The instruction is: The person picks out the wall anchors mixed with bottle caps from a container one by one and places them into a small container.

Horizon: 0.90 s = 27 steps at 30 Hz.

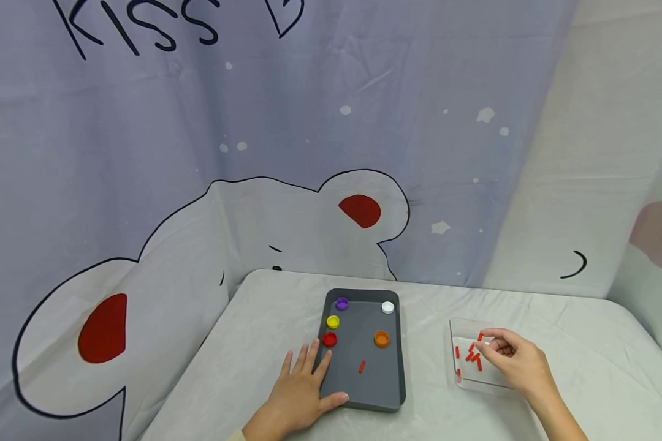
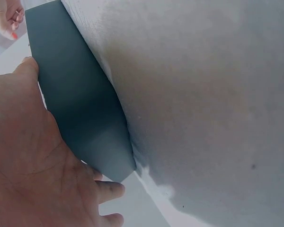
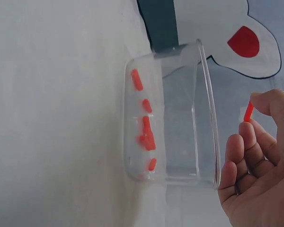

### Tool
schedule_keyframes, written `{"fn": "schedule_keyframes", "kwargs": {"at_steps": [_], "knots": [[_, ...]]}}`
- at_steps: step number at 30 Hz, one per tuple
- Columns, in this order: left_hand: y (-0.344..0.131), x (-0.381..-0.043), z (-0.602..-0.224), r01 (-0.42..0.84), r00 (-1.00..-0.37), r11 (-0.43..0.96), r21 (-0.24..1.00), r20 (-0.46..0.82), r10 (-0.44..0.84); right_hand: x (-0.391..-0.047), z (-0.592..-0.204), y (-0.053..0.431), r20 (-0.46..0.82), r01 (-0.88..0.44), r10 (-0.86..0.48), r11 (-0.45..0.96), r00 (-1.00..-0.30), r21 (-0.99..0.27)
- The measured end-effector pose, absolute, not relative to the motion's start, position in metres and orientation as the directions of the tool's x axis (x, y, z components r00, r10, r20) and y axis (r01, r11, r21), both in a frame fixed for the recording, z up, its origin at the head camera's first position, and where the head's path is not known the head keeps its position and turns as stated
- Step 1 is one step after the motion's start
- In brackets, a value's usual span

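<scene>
My right hand [image 1: 521, 362] pinches a small red stick [image 3: 248, 111] between thumb and fingertip, above a clear plastic box [image 3: 208, 99]. Several more red sticks [image 3: 147, 133] lie on the box's bottom. To the left, my left hand [image 1: 298, 395] touches the left side of a dark grey tray [image 1: 369, 392], its fingers straight and spread. A single red stick [image 1: 361, 366] lies in the tray. Palm and thumb meet the tray's side in the left wrist view; what is inside the tray is hidden there.
Small round cups stand in the tray: purple [image 1: 342, 304], yellow [image 1: 333, 322] and red [image 1: 329, 339] along the left, white [image 1: 388, 307] and orange [image 1: 382, 339] on the right. A white cloth [image 1: 425, 343] covers the table. Behind it hangs a printed curtain [image 1: 309, 122].
</scene>
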<state>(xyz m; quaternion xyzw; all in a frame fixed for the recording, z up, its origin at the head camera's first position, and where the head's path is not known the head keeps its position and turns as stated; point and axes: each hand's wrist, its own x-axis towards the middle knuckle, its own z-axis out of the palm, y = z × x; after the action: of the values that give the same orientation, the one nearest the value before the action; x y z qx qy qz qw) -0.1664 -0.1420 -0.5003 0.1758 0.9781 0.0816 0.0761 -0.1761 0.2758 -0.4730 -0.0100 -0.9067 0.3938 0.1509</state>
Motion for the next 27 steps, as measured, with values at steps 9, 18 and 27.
{"fn": "schedule_keyframes", "kwargs": {"at_steps": [9, 18, 27], "knots": [[-0.142, -0.167, -0.502, 0.331, -0.926, 0.925, 0.184, -0.124, 0.356, -0.176, -0.476, 0.293, 0.236, -0.065, 0.154, 0.695, -0.959, -0.716], [-0.143, -0.165, -0.5, 0.336, -0.929, 0.925, 0.178, -0.101, 0.356, -0.18, -0.476, 0.3, 0.253, -0.059, 0.164, 0.72, -0.954, -0.692], [-0.143, -0.164, -0.5, 0.341, -0.926, 0.922, 0.182, -0.102, 0.363, -0.182, -0.475, 0.29, 0.253, -0.081, 0.157, 0.682, -0.954, -0.727]]}}
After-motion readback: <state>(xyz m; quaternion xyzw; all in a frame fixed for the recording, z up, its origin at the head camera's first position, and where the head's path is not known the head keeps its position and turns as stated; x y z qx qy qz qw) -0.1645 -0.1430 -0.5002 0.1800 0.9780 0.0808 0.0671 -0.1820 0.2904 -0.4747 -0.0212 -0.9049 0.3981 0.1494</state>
